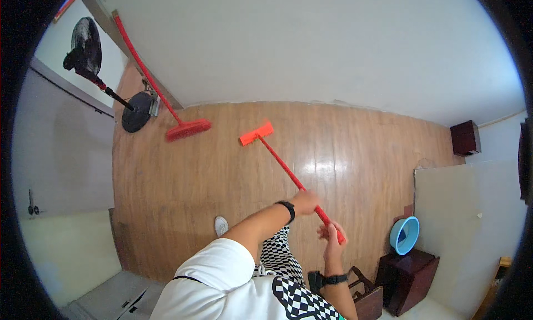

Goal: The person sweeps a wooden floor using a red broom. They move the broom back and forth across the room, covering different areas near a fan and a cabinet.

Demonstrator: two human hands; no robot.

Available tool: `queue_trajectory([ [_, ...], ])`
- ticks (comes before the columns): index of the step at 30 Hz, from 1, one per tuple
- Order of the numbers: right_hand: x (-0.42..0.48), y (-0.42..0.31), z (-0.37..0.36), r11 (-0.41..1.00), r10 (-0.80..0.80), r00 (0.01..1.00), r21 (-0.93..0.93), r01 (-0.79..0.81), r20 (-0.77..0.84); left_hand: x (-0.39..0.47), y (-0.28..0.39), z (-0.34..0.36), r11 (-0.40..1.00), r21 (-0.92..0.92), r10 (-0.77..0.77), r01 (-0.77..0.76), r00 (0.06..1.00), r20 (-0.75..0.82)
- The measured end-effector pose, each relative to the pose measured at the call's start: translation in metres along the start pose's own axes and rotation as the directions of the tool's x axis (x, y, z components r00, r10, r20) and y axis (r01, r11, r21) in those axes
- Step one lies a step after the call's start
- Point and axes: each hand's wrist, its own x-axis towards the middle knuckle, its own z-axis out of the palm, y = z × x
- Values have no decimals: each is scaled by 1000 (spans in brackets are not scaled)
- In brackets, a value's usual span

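Note:
A long red-handled floor-cleaning tool [287,168] slants across the wooden floor in front of me. Its flat orange head [256,133] is on or just over the boards; I cannot tell whether it is a brush or a mop. My left hand [306,202], slightly blurred, wraps around the middle of the handle. Close to the top end of the handle, my right hand [332,238] holds it with curled fingers. A red push broom [189,129] stands at the left, its handle leaning on the wall's edge.
Beside the broom stands a black pedestal fan [139,111]. On the right, a light blue basin [404,236] sits on a dark wooden cabinet [406,274], near a wooden chair [368,301]. A dark box [464,138] stands in the far right corner. A pale wall [308,49] bounds the floor ahead.

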Motion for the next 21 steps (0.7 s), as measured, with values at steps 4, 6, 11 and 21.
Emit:
queue_trajectory([
  [4,-57,-17,-71,989,-48,989,-144,28,-137,-4,82,45,982,-133,143,-133,987,72],
  [6,-89,-21,-107,981,-67,972,-195,23,-227,-11,129,56,965,-172,219,-196,968,123],
  [11,-134,-27,-132,994,-11,908,-102,-35,-420,-22,175,75,898,-263,396,-354,909,128],
  [21,12,8,-46,997,0,989,75,11,-146,66,22,50,978,39,205,-205,979,11],
])
